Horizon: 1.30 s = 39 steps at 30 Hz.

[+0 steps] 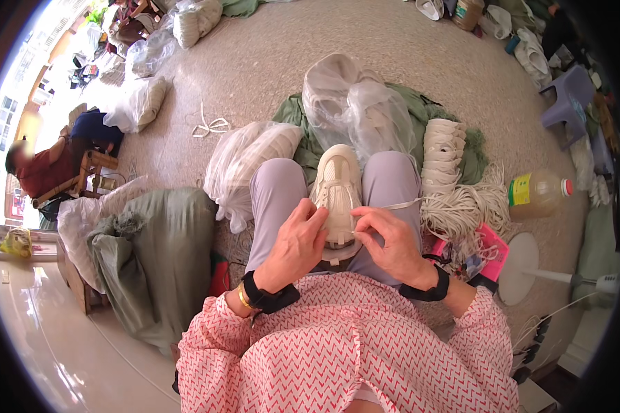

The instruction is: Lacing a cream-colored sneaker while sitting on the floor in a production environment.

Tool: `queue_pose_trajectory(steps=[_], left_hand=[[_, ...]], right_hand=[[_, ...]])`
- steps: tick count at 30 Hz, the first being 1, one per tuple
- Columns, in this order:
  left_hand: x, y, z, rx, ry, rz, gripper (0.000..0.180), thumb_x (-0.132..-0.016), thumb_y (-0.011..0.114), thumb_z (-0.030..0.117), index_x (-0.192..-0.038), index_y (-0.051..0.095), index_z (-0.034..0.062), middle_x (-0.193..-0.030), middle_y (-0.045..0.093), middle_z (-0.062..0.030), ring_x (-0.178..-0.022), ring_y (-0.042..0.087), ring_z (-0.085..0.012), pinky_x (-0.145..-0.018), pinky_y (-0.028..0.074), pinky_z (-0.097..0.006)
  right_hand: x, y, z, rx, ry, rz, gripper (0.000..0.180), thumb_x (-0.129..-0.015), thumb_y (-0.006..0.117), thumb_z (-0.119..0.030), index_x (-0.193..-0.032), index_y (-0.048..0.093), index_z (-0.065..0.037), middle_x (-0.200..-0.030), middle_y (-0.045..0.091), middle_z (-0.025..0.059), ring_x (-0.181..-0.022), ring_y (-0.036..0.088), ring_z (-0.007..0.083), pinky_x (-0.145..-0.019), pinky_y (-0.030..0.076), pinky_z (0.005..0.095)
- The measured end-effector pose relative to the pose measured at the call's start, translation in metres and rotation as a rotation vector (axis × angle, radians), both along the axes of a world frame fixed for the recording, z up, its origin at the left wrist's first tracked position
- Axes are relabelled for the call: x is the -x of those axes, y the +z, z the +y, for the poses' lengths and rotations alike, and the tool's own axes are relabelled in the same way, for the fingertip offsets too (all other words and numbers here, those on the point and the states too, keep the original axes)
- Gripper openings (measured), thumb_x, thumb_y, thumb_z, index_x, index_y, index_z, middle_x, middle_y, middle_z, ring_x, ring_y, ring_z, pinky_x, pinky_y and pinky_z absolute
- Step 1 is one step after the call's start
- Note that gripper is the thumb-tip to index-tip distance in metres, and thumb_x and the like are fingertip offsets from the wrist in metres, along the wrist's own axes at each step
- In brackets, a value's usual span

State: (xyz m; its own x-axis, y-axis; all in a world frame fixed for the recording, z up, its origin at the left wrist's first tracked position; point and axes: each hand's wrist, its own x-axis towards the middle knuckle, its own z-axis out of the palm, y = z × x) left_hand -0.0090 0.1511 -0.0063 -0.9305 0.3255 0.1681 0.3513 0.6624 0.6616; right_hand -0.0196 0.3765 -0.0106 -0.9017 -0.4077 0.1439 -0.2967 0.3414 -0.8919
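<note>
A cream sneaker (337,182) sits between my knees, toe pointing away from me. My left hand (295,241) is closed against its left side, with curled fingers at the eyelet edge; what the fingertips pinch is hidden. On the other side, my right hand (395,248) pinches with thumb and forefinger by the lacing area. A thin white shoelace (403,204) runs out to the right just above this hand. Right of my knee lie a bundle of loose white shoelaces (465,206) and a stack of nested pale shoes (443,148).
Clear plastic bags of shoes (331,89) lie ahead on green cloth (293,110), another bag (251,162) at left. Right are a pink basket (494,251), a bottle (541,195), and a round white base (520,268). A green sack (169,255) stands left; a seated person (52,165) is beyond.
</note>
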Motion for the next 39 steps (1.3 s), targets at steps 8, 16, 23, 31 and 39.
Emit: queue_pose_trajectory(steps=[8,16,23,31,39], left_hand=[[-0.014,-0.005,-0.009,-0.03,0.048,-0.064,0.018,-0.086,0.067,-0.002,-0.102,0.058,-0.0018,-0.103,0.054,-0.0189,-0.091,0.059,-0.0401,-0.079,0.05,-0.043],[-0.016,-0.006,-0.009,-0.09,0.083,-0.116,0.018,-0.087,0.07,0.001,-0.095,0.055,-0.0013,-0.096,0.05,-0.0148,-0.08,0.057,-0.0313,-0.071,0.048,-0.039],[0.0,-0.014,-0.016,-0.178,0.118,-0.244,0.022,-0.089,0.073,0.008,-0.086,0.052,-0.0011,-0.085,0.05,-0.0092,-0.064,0.053,-0.0178,-0.059,0.046,-0.032],[0.036,-0.022,-0.01,-0.294,0.202,-0.191,0.025,-0.088,0.075,0.011,-0.085,0.053,-0.0011,-0.08,0.052,-0.0088,-0.064,0.055,-0.0177,-0.06,0.047,-0.032],[0.046,-0.038,-0.01,-0.279,0.213,-0.189,0.028,-0.086,0.077,0.012,-0.083,0.053,-0.0007,-0.078,0.053,-0.009,-0.063,0.056,-0.0175,-0.059,0.047,-0.033]], right_hand=[[-0.003,-0.002,-0.009,0.054,0.052,-0.025,0.01,-0.091,0.068,0.0,-0.096,0.06,-0.001,-0.117,0.071,0.0122,-0.088,0.067,0.0295,-0.076,0.055,0.037],[0.0,-0.015,-0.009,0.157,-0.007,-0.089,0.006,-0.092,0.068,-0.001,-0.097,0.064,0.0,-0.104,0.072,0.011,-0.077,0.067,0.0214,-0.068,0.054,0.0324],[0.028,-0.012,-0.008,0.107,-0.132,-0.199,0.009,-0.095,0.07,-0.005,-0.095,0.066,0.003,-0.083,0.069,0.0073,-0.067,0.062,0.0097,-0.062,0.051,0.027],[0.047,-0.026,-0.023,0.036,-0.188,-0.179,0.011,-0.092,0.074,-0.009,-0.092,0.068,0.002,-0.073,0.068,0.0051,-0.064,0.061,0.0092,-0.06,0.049,0.0262],[0.054,-0.019,-0.029,-0.018,-0.161,-0.201,0.008,-0.091,0.072,-0.004,-0.089,0.068,0.002,-0.074,0.068,0.0041,-0.065,0.061,0.0072,-0.061,0.05,0.025]])
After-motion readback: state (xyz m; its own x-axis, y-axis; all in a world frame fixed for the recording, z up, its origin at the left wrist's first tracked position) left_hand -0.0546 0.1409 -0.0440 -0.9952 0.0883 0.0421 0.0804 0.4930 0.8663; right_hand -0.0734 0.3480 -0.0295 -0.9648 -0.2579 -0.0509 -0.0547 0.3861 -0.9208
